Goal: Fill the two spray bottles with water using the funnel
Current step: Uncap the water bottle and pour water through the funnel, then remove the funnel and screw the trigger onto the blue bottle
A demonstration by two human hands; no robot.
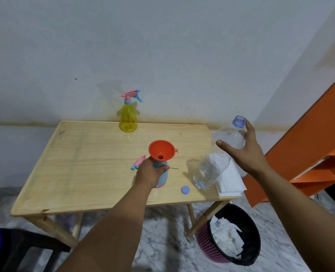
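Note:
A blue spray bottle (pixel 163 177) stands near the middle of the wooden table (pixel 84 163), with a red funnel (pixel 158 149) in its open neck. My left hand (pixel 149 173) grips this bottle's body. Its pink and blue spray head (pixel 138 161) lies just behind my hand. A yellow spray bottle (pixel 128 120), with its spray head on, stands at the table's far edge by the wall. My right hand (pixel 249 152) wraps thumb and fingers around the shoulder of a clear, uncapped water bottle (pixel 209 169), which is tilted with its base near the table's right side. A little water shows in it.
The water bottle's blue cap (pixel 185 190) lies near the table's front edge. Folded white paper (pixel 230 181) sits at the front right corner. A pink bin (pixel 231 234) with a black liner and crumpled paper stands on the floor below. Orange shelves (pixel 310 154) are at the right.

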